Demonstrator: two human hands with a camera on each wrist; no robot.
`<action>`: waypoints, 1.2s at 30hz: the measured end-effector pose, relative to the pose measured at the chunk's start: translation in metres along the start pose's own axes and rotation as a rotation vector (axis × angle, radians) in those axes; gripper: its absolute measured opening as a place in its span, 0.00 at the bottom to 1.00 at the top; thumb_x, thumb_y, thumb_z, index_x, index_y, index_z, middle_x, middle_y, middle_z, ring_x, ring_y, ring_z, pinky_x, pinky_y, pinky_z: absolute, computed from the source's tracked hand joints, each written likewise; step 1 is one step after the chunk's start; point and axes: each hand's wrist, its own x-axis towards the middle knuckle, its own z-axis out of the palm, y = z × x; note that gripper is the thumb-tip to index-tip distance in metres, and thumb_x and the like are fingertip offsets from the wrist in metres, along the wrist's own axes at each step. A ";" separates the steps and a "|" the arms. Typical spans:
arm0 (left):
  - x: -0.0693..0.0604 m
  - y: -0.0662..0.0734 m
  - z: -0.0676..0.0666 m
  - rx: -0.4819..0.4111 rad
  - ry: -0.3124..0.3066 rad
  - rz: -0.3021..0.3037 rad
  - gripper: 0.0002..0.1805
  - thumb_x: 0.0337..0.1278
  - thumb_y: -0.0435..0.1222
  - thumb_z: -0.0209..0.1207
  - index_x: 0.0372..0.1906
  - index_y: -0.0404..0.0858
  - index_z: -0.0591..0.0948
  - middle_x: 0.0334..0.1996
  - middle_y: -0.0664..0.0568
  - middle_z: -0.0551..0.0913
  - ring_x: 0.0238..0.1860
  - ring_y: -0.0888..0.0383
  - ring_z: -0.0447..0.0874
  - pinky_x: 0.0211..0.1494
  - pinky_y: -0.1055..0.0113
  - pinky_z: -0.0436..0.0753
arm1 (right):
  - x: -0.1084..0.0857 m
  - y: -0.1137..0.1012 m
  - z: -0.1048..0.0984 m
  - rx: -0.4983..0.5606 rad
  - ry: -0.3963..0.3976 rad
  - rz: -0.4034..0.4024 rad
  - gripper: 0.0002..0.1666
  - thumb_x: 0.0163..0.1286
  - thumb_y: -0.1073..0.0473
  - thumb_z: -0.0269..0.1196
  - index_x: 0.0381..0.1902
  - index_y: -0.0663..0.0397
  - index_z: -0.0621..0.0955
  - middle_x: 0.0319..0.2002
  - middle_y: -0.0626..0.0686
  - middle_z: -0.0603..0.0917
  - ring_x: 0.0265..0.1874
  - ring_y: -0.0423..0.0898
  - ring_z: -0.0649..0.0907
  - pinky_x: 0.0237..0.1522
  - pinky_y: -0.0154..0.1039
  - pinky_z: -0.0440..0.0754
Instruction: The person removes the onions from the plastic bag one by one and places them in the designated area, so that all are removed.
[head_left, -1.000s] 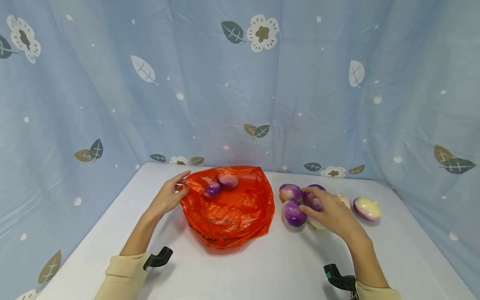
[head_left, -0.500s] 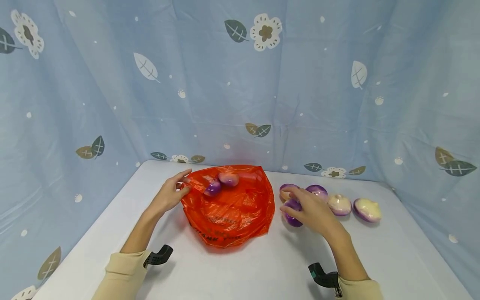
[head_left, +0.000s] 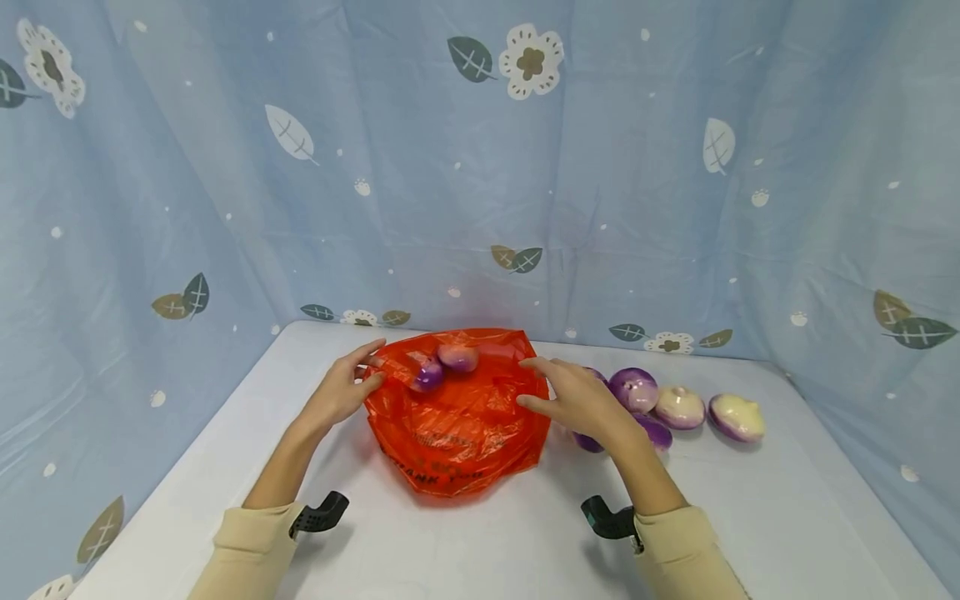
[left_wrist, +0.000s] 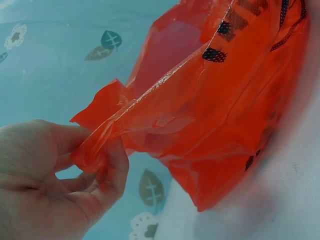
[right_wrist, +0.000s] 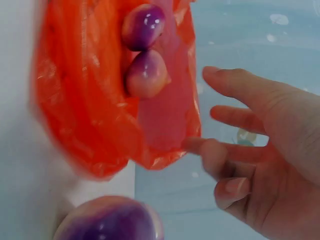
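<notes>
My left hand (head_left: 337, 392) pinches the left rim of the red plastic bag (head_left: 465, 425); in the left wrist view, thumb and fingers (left_wrist: 107, 160) close on its thin edge (left_wrist: 150, 90). The bag lies with its mouth spread wide, holding two purple-and-pale onions, one (head_left: 457, 358) beside the other (head_left: 428, 375). My right hand (head_left: 577, 400) hovers at the bag's right rim, fingers apart and nothing in them. Seen from the right wrist, this hand (right_wrist: 265, 150) is beside the bag (right_wrist: 90, 110), a fingertip near or against its edge.
Several onions lie right of the bag on the white table (head_left: 787, 517): a purple one (head_left: 633, 389), a pale one (head_left: 680, 408) and another (head_left: 737, 418) farthest right. Others are partly behind my right hand and forearm. A patterned blue curtain (head_left: 420, 183) surrounds the table's back and sides.
My right hand has moved left from over the onions to the bag's right rim, uncovering some onions. My left hand has stayed on the bag's edge.
</notes>
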 end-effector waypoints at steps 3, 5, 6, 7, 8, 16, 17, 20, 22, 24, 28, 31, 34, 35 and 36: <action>0.000 0.000 0.000 0.003 0.005 -0.007 0.31 0.66 0.30 0.54 0.73 0.37 0.64 0.54 0.35 0.78 0.46 0.46 0.79 0.38 0.73 0.81 | 0.009 -0.004 0.001 0.017 -0.036 0.008 0.35 0.65 0.42 0.66 0.67 0.45 0.73 0.58 0.56 0.82 0.57 0.55 0.82 0.57 0.55 0.81; 0.000 0.000 0.001 0.005 0.005 -0.005 0.30 0.66 0.30 0.54 0.73 0.37 0.65 0.54 0.35 0.79 0.45 0.47 0.79 0.38 0.74 0.80 | 0.014 -0.005 0.003 0.038 -0.062 0.014 0.35 0.65 0.43 0.66 0.67 0.46 0.73 0.58 0.56 0.82 0.58 0.55 0.81 0.58 0.55 0.81; 0.000 -0.001 0.001 0.005 0.004 -0.005 0.30 0.66 0.30 0.54 0.73 0.37 0.65 0.54 0.35 0.79 0.45 0.47 0.79 0.38 0.74 0.80 | 0.016 -0.006 0.004 0.052 -0.076 0.021 0.36 0.65 0.43 0.66 0.67 0.47 0.72 0.59 0.56 0.82 0.58 0.55 0.81 0.58 0.55 0.80; 0.000 -0.001 0.002 -0.002 0.000 -0.001 0.30 0.66 0.30 0.54 0.73 0.36 0.65 0.53 0.35 0.79 0.44 0.47 0.79 0.37 0.74 0.80 | 0.018 -0.006 0.007 0.060 -0.091 0.027 0.36 0.65 0.44 0.66 0.67 0.47 0.72 0.59 0.56 0.82 0.58 0.55 0.81 0.58 0.54 0.80; 0.000 -0.002 0.003 -0.006 -0.002 -0.001 0.30 0.66 0.29 0.54 0.73 0.36 0.65 0.53 0.35 0.79 0.44 0.47 0.79 0.37 0.74 0.80 | 0.020 -0.006 0.010 0.070 -0.106 0.031 0.36 0.65 0.44 0.66 0.68 0.47 0.72 0.59 0.56 0.82 0.59 0.56 0.80 0.59 0.54 0.80; -0.001 -0.003 0.003 0.008 0.007 0.000 0.30 0.66 0.30 0.55 0.72 0.36 0.65 0.53 0.35 0.79 0.46 0.46 0.80 0.40 0.75 0.80 | 0.040 -0.007 0.029 0.169 -0.139 0.021 0.34 0.67 0.48 0.65 0.68 0.49 0.72 0.61 0.57 0.80 0.48 0.55 0.85 0.53 0.50 0.84; 0.000 -0.003 0.003 0.009 0.007 0.001 0.30 0.66 0.30 0.55 0.72 0.36 0.65 0.54 0.35 0.79 0.46 0.45 0.81 0.40 0.75 0.80 | 0.042 -0.007 0.031 0.172 -0.135 0.017 0.34 0.67 0.48 0.65 0.69 0.49 0.71 0.61 0.57 0.80 0.48 0.55 0.85 0.53 0.50 0.84; 0.002 -0.003 0.003 0.006 0.005 0.008 0.30 0.66 0.30 0.55 0.72 0.36 0.65 0.54 0.34 0.79 0.47 0.45 0.81 0.40 0.75 0.81 | 0.049 -0.007 0.033 0.156 -0.130 0.015 0.36 0.67 0.48 0.65 0.70 0.48 0.69 0.61 0.57 0.80 0.48 0.54 0.85 0.56 0.49 0.82; 0.002 -0.003 0.003 0.002 0.003 0.012 0.30 0.66 0.30 0.55 0.72 0.36 0.65 0.54 0.35 0.79 0.47 0.45 0.81 0.40 0.75 0.81 | 0.052 -0.008 0.036 0.133 -0.136 0.016 0.38 0.67 0.47 0.65 0.71 0.48 0.68 0.60 0.57 0.81 0.49 0.53 0.85 0.58 0.50 0.81; 0.002 -0.003 0.003 -0.004 0.004 0.008 0.30 0.67 0.30 0.55 0.73 0.36 0.65 0.54 0.35 0.79 0.47 0.45 0.81 0.40 0.74 0.81 | 0.056 -0.009 0.040 0.115 -0.137 0.010 0.38 0.67 0.46 0.65 0.72 0.48 0.68 0.61 0.57 0.80 0.50 0.53 0.84 0.60 0.51 0.79; 0.001 -0.001 0.002 -0.014 -0.005 -0.006 0.30 0.67 0.31 0.55 0.73 0.37 0.64 0.55 0.35 0.78 0.48 0.45 0.80 0.41 0.72 0.83 | 0.065 -0.011 0.051 0.085 -0.126 -0.020 0.39 0.66 0.46 0.66 0.71 0.50 0.69 0.67 0.54 0.75 0.66 0.55 0.75 0.68 0.54 0.71; 0.001 0.000 0.002 -0.021 -0.008 -0.013 0.31 0.67 0.31 0.55 0.73 0.37 0.64 0.55 0.35 0.78 0.48 0.44 0.80 0.41 0.71 0.83 | 0.070 -0.014 0.057 0.075 -0.127 -0.022 0.39 0.65 0.46 0.66 0.71 0.50 0.68 0.68 0.55 0.74 0.68 0.56 0.72 0.70 0.56 0.69; 0.001 0.000 0.002 -0.024 -0.009 -0.011 0.31 0.67 0.31 0.55 0.73 0.37 0.64 0.55 0.35 0.78 0.47 0.45 0.80 0.40 0.73 0.82 | 0.076 -0.017 0.061 0.063 -0.127 0.006 0.40 0.65 0.44 0.66 0.72 0.47 0.67 0.69 0.55 0.73 0.70 0.56 0.71 0.70 0.58 0.68; 0.001 -0.001 0.002 -0.023 -0.008 -0.009 0.31 0.67 0.31 0.55 0.73 0.37 0.64 0.55 0.35 0.78 0.47 0.45 0.80 0.40 0.73 0.81 | 0.078 -0.018 0.062 0.059 -0.132 0.026 0.41 0.65 0.44 0.66 0.72 0.46 0.67 0.70 0.55 0.71 0.70 0.56 0.70 0.69 0.59 0.68; 0.001 -0.001 0.002 -0.024 -0.009 -0.006 0.31 0.67 0.31 0.55 0.73 0.37 0.64 0.55 0.35 0.78 0.47 0.46 0.80 0.39 0.74 0.81 | 0.080 -0.019 0.063 0.061 -0.135 0.041 0.42 0.65 0.43 0.66 0.73 0.45 0.66 0.71 0.55 0.70 0.71 0.56 0.69 0.69 0.60 0.68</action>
